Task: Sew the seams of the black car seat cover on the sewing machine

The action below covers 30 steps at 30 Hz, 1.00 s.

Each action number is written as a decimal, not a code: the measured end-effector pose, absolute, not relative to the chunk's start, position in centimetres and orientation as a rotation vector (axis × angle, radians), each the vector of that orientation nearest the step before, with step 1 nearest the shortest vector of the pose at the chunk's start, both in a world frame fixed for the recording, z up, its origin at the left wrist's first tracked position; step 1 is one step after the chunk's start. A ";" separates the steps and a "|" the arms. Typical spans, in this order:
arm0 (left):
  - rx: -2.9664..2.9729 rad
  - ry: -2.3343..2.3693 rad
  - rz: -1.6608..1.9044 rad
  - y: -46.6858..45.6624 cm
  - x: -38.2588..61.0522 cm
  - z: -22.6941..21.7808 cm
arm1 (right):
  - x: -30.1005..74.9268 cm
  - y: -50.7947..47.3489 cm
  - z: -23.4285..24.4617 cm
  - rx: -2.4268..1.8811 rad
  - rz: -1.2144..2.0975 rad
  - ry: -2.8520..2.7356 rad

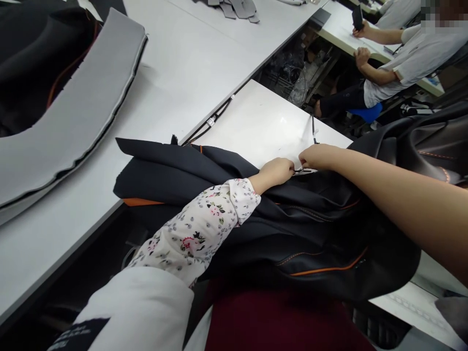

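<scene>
left hand [276, 171] and right hand [319, 156] both pinch closed on the black cover [310, 219], its edge held taut over the bench [256, 122].

The left hand [277, 171] lies knuckles-up, fingers curled closed, at the end of a forearm in a floral sleeve [204, 219] that reaches in from the lower left. The right hand [317, 156] comes in from the right on a bare, outstretched forearm, its fingers pinched together. Their fingertips almost meet over the tabletop's [263, 122] near edge.
</scene>
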<state>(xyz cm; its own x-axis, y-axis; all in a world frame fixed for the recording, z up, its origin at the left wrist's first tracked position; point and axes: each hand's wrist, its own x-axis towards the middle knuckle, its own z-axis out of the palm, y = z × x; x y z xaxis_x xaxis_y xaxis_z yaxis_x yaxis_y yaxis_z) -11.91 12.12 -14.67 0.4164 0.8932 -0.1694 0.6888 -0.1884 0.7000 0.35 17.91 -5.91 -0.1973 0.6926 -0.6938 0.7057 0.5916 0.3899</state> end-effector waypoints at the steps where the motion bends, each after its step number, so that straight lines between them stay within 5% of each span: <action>1: 1.938 1.336 0.363 12.3 -11.9 -14.7 | 0.3 17.7 -5.9 1.122 -0.010 1.932; 12: 1.812 1.226 0.407 13.9 -11.5 -14.7 | 0.4 15.5 -5.5 1.343 0.030 1.899; 30: 1.755 1.159 0.464 13.3 -11.8 -14.7 | 1.5 16.3 -6.0 1.373 -0.386 1.849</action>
